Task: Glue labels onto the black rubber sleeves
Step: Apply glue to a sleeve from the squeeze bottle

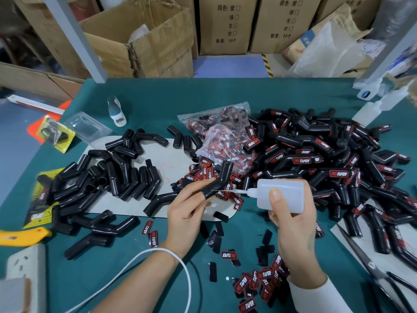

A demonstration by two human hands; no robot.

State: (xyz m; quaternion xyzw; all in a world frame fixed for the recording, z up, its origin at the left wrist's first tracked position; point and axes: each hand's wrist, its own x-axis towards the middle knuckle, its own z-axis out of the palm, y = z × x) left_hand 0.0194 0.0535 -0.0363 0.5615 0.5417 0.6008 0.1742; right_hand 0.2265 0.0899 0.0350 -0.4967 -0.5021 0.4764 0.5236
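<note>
Dozens done: labelled pile (327,159) right.
Left: bare sleeves (108,175).
Left hand (187,208): gripping sleeve (217,180).
Right hand (293,215): squeezing glue bottle (282,195).

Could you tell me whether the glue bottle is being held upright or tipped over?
Tipped: the right hand holds the glue bottle sideways, nozzle pointing left at the sleeve.
</note>
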